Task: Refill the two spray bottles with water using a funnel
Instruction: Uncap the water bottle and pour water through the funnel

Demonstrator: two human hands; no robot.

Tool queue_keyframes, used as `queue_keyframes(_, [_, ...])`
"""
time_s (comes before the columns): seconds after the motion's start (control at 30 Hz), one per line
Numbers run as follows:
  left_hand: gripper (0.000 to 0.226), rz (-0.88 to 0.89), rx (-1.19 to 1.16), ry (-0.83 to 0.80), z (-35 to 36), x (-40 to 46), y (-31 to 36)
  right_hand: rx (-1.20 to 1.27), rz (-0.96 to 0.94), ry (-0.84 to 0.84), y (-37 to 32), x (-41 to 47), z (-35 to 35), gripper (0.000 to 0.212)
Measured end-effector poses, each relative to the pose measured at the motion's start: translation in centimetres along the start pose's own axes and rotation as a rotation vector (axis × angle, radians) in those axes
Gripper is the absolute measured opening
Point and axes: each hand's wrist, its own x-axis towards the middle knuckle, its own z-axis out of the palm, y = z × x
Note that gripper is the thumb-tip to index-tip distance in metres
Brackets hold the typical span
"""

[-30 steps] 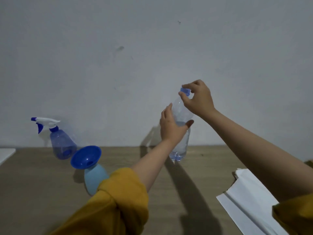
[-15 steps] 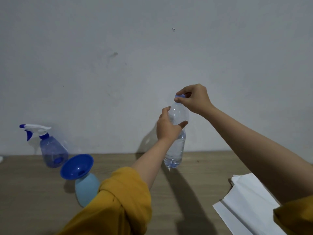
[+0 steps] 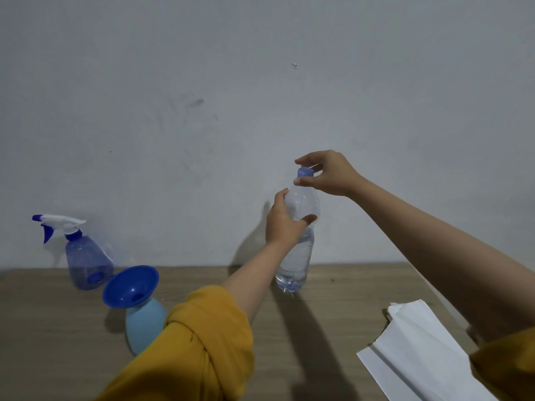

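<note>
— So, what surface?
— Wood-grain counter (image 3: 333, 328) against a plain grey wall (image 3: 260, 82).
— The grips?
— Left hand (image 3: 285, 224) clasps the clear, label-free plastic water bottle (image 3: 298, 256); right hand (image 3: 327, 176) pinches its blue cap (image 3: 304, 172).
— Leftward?
— Blue funnel (image 3: 130, 286) in a pale-blue bottle (image 3: 144, 325), beside the blue spray bottle (image 3: 84, 256).

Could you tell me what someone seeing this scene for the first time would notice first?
The eye goes first to the clear water bottle at the centre, gripped around its body by the left hand while the right hand pinches its blue cap. Next comes the bright blue funnel at the left, seated in a pale blue bottle, with a blue spray bottle behind it by the wall.
</note>
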Motion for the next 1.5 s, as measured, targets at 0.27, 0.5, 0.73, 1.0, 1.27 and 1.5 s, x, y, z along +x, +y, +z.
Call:
queue_keyframes(0.27, [0.075,0.018,0.009,0.057,0.3,-0.4,-0.8,0.025,0.018,0.056,-0.4,0.1,-0.1,0.027])
queue_keyframes(0.5, [0.075,0.032,0.071,0.041,0.0,-0.8,-0.6,0.293,0.036,0.151,-1.0,-1.1,-1.4,0.028])
queue_keyframes(0.73, [0.065,0.001,0.133,0.038,-0.5,-0.7,-0.3,0.466,0.15,0.278,1.7,-8.4,1.2,0.028])
queue_keyframes(1.0, [0.06,0.013,0.129,0.076,-0.4,-1.1,0.1,0.438,0.384,0.195,6.7,-17.4,7.9,0.028])
queue_keyframes(1.27, [0.064,0.11,0.066,0.139,-1.8,-3.8,0.8,0.351,0.422,0.136,7.5,-21.9,10.2,0.026])
queue_keyframes(1.5, [0.072,0.036,-0.062,0.192,-4.2,-8.9,0.6,0.252,0.414,0.091,6.8,-24.3,12.3,0.026])
